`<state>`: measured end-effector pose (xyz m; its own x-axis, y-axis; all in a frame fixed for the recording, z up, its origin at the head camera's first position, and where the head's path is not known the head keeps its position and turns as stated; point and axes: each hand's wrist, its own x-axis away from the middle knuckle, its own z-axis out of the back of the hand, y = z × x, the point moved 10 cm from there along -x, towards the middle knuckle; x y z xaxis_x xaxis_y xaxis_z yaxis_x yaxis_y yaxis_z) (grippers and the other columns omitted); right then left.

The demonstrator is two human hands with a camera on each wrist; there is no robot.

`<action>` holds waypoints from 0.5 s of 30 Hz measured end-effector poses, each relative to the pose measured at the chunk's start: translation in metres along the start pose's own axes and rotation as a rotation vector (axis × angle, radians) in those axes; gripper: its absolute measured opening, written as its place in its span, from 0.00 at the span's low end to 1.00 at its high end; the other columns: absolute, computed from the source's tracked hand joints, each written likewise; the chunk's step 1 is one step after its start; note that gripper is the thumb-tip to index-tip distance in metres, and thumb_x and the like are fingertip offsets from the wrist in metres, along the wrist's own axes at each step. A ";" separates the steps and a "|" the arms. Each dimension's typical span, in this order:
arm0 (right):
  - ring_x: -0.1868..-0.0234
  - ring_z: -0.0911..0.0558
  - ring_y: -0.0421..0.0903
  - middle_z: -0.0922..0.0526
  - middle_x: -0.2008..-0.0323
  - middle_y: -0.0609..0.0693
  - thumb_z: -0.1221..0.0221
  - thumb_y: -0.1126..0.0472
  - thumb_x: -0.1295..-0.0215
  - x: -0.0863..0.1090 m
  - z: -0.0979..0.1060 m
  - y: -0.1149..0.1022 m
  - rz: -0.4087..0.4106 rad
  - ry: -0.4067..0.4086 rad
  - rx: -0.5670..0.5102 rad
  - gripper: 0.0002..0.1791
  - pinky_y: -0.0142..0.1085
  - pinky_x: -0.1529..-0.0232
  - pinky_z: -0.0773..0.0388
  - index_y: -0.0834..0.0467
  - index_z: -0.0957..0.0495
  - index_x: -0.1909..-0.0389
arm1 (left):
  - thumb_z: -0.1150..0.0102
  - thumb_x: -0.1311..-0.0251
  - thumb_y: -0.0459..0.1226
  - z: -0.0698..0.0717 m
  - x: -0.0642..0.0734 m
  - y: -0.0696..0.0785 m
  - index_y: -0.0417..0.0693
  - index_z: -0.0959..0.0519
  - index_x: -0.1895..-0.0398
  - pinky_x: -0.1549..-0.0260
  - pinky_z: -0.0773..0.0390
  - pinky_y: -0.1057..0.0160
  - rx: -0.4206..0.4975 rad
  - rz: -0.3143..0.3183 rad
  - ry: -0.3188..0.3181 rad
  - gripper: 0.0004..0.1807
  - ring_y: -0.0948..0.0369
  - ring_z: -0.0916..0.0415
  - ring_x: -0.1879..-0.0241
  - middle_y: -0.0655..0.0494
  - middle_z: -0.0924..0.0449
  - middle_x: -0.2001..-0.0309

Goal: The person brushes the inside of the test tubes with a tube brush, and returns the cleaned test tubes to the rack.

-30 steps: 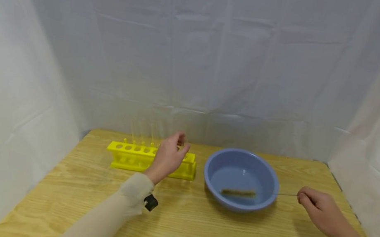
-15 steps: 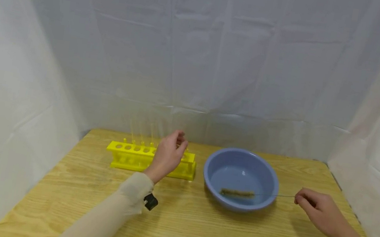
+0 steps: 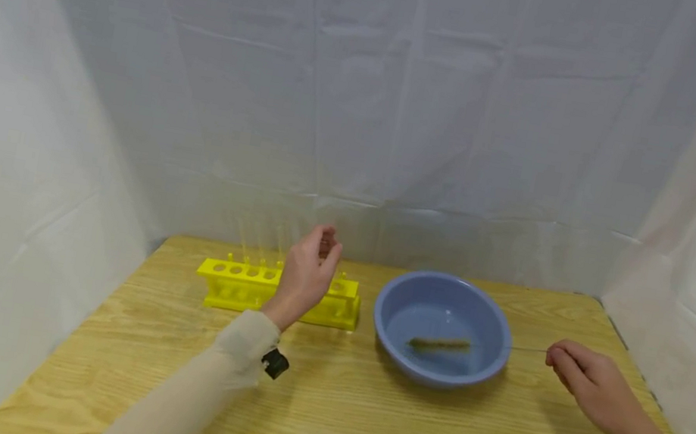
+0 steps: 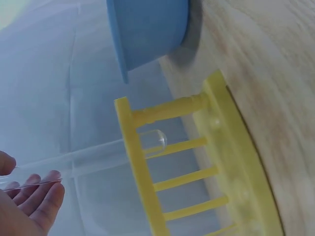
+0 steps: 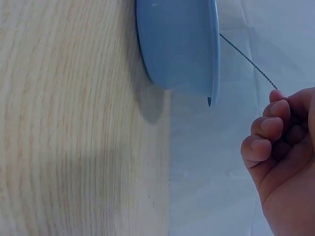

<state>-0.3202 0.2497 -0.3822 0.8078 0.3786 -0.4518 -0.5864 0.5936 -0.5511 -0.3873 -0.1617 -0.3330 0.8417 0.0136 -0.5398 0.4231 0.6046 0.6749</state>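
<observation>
My left hand is raised over the yellow test tube rack. Its thumb and fingers hold a clear test tube, whose rounded bottom pokes through a hole in the rack's upper bar in the left wrist view. To the right, my right hand pinches the thin twisted wire handle of a test tube brush. The brush's brown bristles lie inside the blue basin, and its wire passes over the basin's right rim. In the right wrist view the wire runs from the fingertips past the rim.
Several faint clear tubes rise behind the rack's left part, by its yellow pegs. Rack and basin stand side by side on a wooden table. White plastic sheeting hangs behind the table and along both sides.
My left hand has risen slightly and shifted a little left. The right hand first moved slightly left, then back right; the brush bristles shifted and tilted a little in the basin.
</observation>
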 end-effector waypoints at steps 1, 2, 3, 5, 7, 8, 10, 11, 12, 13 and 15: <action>0.84 0.36 0.36 0.33 0.82 0.40 0.52 0.67 0.21 0.000 0.001 0.000 -0.002 0.006 0.000 0.12 0.31 0.80 0.35 0.53 0.24 0.64 | 0.49 0.24 0.42 0.002 -0.001 0.002 0.42 0.27 0.39 0.49 0.18 0.54 0.005 -0.007 0.008 0.18 0.54 0.19 0.52 0.49 0.19 0.52; 0.84 0.35 0.37 0.33 0.82 0.40 0.52 0.67 0.21 0.000 0.002 0.000 -0.004 0.010 -0.004 0.12 0.31 0.80 0.35 0.53 0.24 0.64 | 0.49 0.24 0.42 0.004 -0.002 0.005 0.42 0.27 0.39 0.50 0.18 0.54 0.009 -0.015 0.017 0.18 0.54 0.19 0.52 0.49 0.19 0.52; 0.84 0.35 0.37 0.33 0.82 0.41 0.53 0.67 0.21 0.000 0.003 0.000 -0.010 0.015 -0.010 0.12 0.31 0.81 0.35 0.54 0.23 0.64 | 0.49 0.24 0.42 0.005 -0.002 0.007 0.42 0.27 0.39 0.50 0.18 0.54 0.014 -0.022 0.026 0.18 0.54 0.19 0.53 0.49 0.20 0.52; 0.84 0.35 0.38 0.33 0.82 0.41 0.53 0.67 0.21 -0.001 0.004 0.001 -0.019 0.027 -0.018 0.12 0.31 0.81 0.35 0.55 0.23 0.64 | 0.49 0.24 0.42 0.009 -0.004 0.013 0.42 0.27 0.39 0.50 0.18 0.54 0.031 -0.044 0.041 0.18 0.53 0.19 0.53 0.48 0.19 0.52; 0.84 0.35 0.38 0.33 0.82 0.41 0.53 0.66 0.21 -0.001 0.006 0.002 -0.031 0.037 -0.028 0.12 0.32 0.81 0.35 0.55 0.23 0.64 | 0.49 0.24 0.42 0.011 -0.005 0.018 0.42 0.27 0.39 0.51 0.17 0.55 0.039 -0.068 0.053 0.18 0.54 0.19 0.54 0.47 0.19 0.52; 0.84 0.35 0.39 0.32 0.82 0.41 0.54 0.66 0.21 0.000 0.007 0.003 -0.037 0.043 -0.032 0.12 0.32 0.81 0.35 0.55 0.23 0.64 | 0.49 0.24 0.42 0.012 -0.005 0.021 0.42 0.27 0.39 0.52 0.17 0.55 0.039 -0.081 0.058 0.18 0.54 0.19 0.54 0.47 0.19 0.52; 0.84 0.34 0.39 0.32 0.82 0.41 0.54 0.66 0.20 0.000 0.008 0.004 -0.047 0.054 -0.035 0.12 0.32 0.81 0.34 0.56 0.23 0.63 | 0.48 0.25 0.41 0.014 -0.005 0.027 0.42 0.27 0.39 0.53 0.17 0.56 0.033 -0.114 0.068 0.17 0.56 0.18 0.55 0.48 0.19 0.52; 0.85 0.34 0.39 0.32 0.82 0.42 0.54 0.65 0.20 0.000 0.009 0.005 -0.052 0.059 -0.039 0.13 0.32 0.81 0.34 0.56 0.23 0.63 | 0.48 0.25 0.40 0.015 -0.005 0.030 0.42 0.26 0.39 0.55 0.16 0.56 0.031 -0.131 0.071 0.17 0.56 0.19 0.56 0.48 0.18 0.53; 0.84 0.34 0.40 0.32 0.82 0.42 0.54 0.65 0.20 0.000 0.009 0.005 -0.054 0.063 -0.041 0.12 0.32 0.81 0.34 0.57 0.23 0.63 | 0.47 0.25 0.39 0.015 -0.005 0.033 0.42 0.26 0.40 0.56 0.17 0.57 0.020 -0.152 0.074 0.16 0.56 0.19 0.57 0.49 0.18 0.53; 0.85 0.34 0.40 0.32 0.82 0.42 0.55 0.65 0.20 0.000 0.010 0.006 -0.058 0.068 -0.043 0.13 0.32 0.81 0.34 0.57 0.23 0.63 | 0.47 0.25 0.39 0.015 -0.004 0.037 0.42 0.26 0.40 0.57 0.17 0.57 0.008 -0.174 0.076 0.16 0.57 0.19 0.58 0.49 0.18 0.54; 0.85 0.34 0.40 0.32 0.83 0.43 0.55 0.65 0.20 0.000 0.011 0.006 -0.064 0.079 -0.043 0.13 0.32 0.81 0.35 0.57 0.23 0.63 | 0.46 0.26 0.38 0.014 -0.003 0.044 0.42 0.26 0.40 0.58 0.17 0.56 -0.012 -0.217 0.070 0.16 0.57 0.20 0.60 0.49 0.17 0.56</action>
<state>-0.3227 0.2615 -0.3779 0.8374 0.2826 -0.4679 -0.5373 0.5829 -0.6096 -0.3661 -0.1463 -0.2949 0.7057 -0.0626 -0.7058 0.5874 0.6087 0.5333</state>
